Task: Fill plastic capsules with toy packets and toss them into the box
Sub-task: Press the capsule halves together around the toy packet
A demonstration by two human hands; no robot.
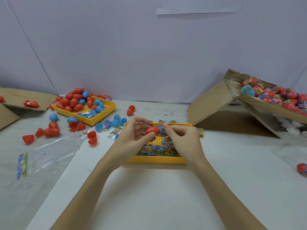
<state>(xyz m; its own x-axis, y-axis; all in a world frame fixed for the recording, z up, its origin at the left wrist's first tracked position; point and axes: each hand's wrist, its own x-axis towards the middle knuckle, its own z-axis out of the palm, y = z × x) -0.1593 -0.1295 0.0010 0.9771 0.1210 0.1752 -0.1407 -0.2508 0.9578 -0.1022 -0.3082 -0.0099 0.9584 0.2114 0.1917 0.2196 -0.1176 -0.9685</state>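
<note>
Our left hand [132,135] grips the red egg-shaped plastic capsule [152,130] while our right hand [181,138] pinches a small blue printed toy packet [162,129] at its mouth, both above the shallow yellow plastic tray [156,159] of packets, keeping refills near, with the tilted brown cardboard box [216,103] right of that tray for tossing.

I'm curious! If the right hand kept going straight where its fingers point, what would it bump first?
Probably the red capsule held by the left hand. The right hand points left at it, pinching a packet.

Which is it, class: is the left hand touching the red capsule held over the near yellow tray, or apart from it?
Touching. The head view shows the left hand with thumb and fingers pinching the red capsule above the yellow tray.
</note>
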